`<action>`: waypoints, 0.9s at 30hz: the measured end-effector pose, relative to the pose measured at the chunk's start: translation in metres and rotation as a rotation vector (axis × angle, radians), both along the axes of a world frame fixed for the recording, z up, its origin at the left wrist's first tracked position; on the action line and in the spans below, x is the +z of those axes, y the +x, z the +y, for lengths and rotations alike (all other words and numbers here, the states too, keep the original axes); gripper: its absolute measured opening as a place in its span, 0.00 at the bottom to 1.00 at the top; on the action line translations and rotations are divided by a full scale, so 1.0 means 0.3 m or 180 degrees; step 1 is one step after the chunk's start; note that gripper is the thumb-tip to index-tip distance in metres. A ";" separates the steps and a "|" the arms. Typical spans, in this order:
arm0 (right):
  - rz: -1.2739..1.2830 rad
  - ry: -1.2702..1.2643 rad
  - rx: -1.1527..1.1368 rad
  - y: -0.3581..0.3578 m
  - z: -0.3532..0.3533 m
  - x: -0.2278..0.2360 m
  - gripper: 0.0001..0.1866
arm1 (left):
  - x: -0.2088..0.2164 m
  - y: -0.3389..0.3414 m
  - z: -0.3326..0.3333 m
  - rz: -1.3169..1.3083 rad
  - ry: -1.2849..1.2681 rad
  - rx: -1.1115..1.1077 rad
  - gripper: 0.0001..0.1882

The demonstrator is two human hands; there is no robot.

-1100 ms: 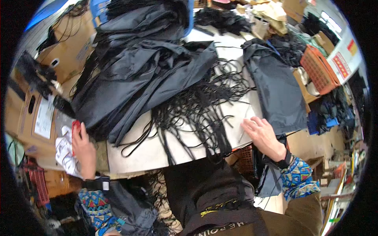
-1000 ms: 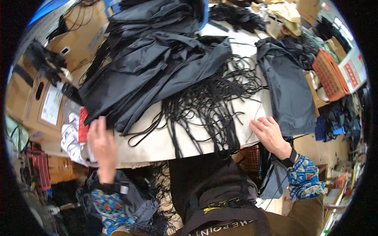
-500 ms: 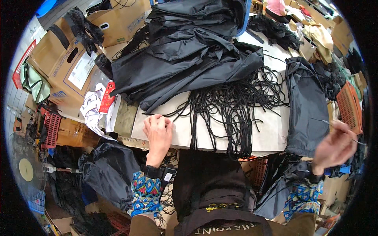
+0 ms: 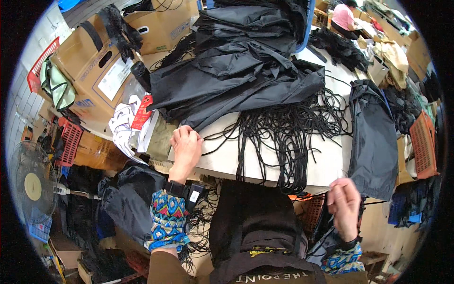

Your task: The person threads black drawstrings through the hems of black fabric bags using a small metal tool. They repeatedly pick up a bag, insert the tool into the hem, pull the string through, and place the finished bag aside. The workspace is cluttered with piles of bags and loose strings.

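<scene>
A heap of black fabric pieces (image 4: 236, 75) lies on the white tabletop, with many black cords (image 4: 279, 137) trailing from it toward the front edge. My left hand (image 4: 186, 150) rests at the heap's near left corner, its fingers curled together; whatever they hold is hidden. One black cord runs up beside that hand. Over the table's front right edge is my right hand (image 4: 344, 206), thumb and forefinger pinched. Too little shows to name what is between them. Beyond it, a folded black fabric piece (image 4: 373, 142) lies along the right side of the table.
Cardboard boxes (image 4: 92, 71) and a white cloth (image 4: 124, 120) with a red tag stand at the left. A blue-rimmed container (image 4: 309, 23) is behind the heap. A fan (image 4: 33, 184) sits far left, an orange basket (image 4: 423, 142) far right. Someone in pink (image 4: 344, 18) sits beyond.
My right hand has come left and inward from beyond the folded black piece to the table's front edge. My left hand stays by the fabric corner. The view has shifted slightly.
</scene>
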State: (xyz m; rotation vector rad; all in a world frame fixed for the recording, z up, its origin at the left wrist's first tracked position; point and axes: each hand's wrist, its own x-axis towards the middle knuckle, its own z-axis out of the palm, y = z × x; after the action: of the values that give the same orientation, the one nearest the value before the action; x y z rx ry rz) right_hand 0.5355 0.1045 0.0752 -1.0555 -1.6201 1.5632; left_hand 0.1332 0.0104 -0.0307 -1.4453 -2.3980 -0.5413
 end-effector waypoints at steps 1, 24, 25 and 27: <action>-0.0117 -0.0094 0.0211 -0.016 -0.017 -0.011 0.07 | -0.008 -0.007 -0.003 0.0035 0.0045 -0.0044 0.08; -0.0120 0.1337 0.2285 -0.268 -0.131 -0.166 0.06 | 0.192 0.635 -0.311 -0.6035 0.0853 -0.0630 0.09; -0.0085 0.1220 0.2260 -0.270 -0.138 -0.155 0.06 | 0.167 0.626 -0.315 -0.6858 0.1257 -0.0854 0.09; 0.0009 0.0838 0.1843 -0.274 -0.157 -0.148 0.06 | 0.113 0.619 -0.309 -0.8072 0.1835 -0.1535 0.13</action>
State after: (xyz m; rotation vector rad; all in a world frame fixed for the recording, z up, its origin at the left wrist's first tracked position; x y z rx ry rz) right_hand 0.4532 0.0573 0.0307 -0.4604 -2.1848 1.6245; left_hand 0.3187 -0.0823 0.0032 0.1475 0.4753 1.6114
